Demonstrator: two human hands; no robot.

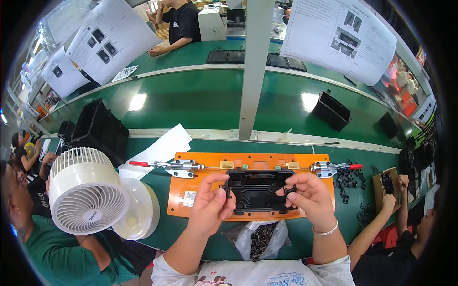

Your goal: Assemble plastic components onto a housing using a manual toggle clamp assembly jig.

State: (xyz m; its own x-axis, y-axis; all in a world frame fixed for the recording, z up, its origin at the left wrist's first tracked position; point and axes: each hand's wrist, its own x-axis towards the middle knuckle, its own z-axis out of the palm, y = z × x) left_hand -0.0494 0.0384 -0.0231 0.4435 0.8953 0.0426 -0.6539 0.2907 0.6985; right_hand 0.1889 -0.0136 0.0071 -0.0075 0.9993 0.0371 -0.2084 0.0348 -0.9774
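A black open plastic box [260, 204] lies on an orange fixture plate [234, 159] in front of me, its ribbed inside facing up. At its left end, my left hand [209, 202] pinches a small black plastic clip [228, 191] between thumb and fingers. My right hand [310, 196], with a bracelet on the wrist, is closed on a similar small black clip [289, 190] by the box's right end. Whether either clip touches the box I cannot tell. Toggle clamps with red handles, one on the left [183, 165] and one on the right [324, 168], flank the box.
A clear bag of small dark pins [262, 238] lies between my forearms. On the left stands a white fan [88, 195]; to the right are loose black clips [350, 181] and a cardboard box [385, 188]. Beyond, a green conveyor [191, 102] carries a black bin [332, 110]. Co-workers sit on both sides.
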